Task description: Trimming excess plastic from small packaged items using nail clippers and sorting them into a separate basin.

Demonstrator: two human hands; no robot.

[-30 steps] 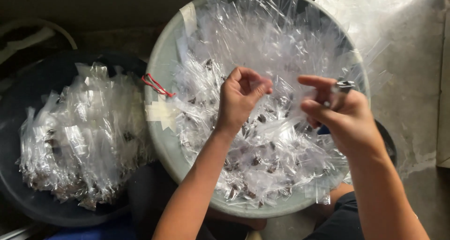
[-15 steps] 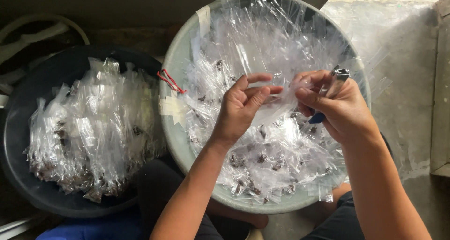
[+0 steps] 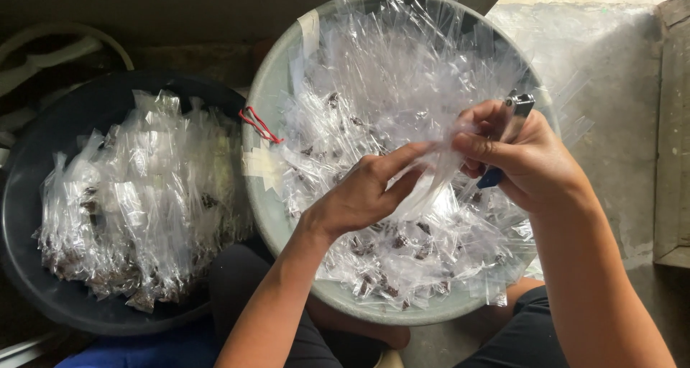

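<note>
A small clear plastic bag (image 3: 431,177) sits just right of the picture's centre, stretched between the person's two hands above a pale grey-green basin (image 3: 267,217). The left hand (image 3: 370,192) comes up from 6 o'clock, its fingers and thumb pressed together on the bag's left edge, pinching it. The right hand (image 3: 528,163) enters from 5 o'clock and is curled; its forefinger and thumb pinch the bag's other edge, while the rest of the fingers wrap a lighter (image 3: 507,134) with a silver metal top and a blue body, its top sticking out towards 12 o'clock. The two hands are close together, with fingertips nearly touching.

Under the hands, the basin is heaped with many more clear bags (image 3: 402,73), most looking empty, some holding small dark brown bits. Strips of pale tape (image 3: 262,163) stick on the basin's rim at 9 o'clock, and a red rubber band (image 3: 259,123) hangs there just above them.

At 9 o'clock from the basin, touching or nearly touching it, stands a dark round tub (image 3: 43,282) holding a pile of packed bags (image 3: 140,203), each with dark contents at its bottom. The person's knees in dark shorts show at 6 o'clock. Grey concrete floor (image 3: 625,88) lies at 2 o'clock.
</note>
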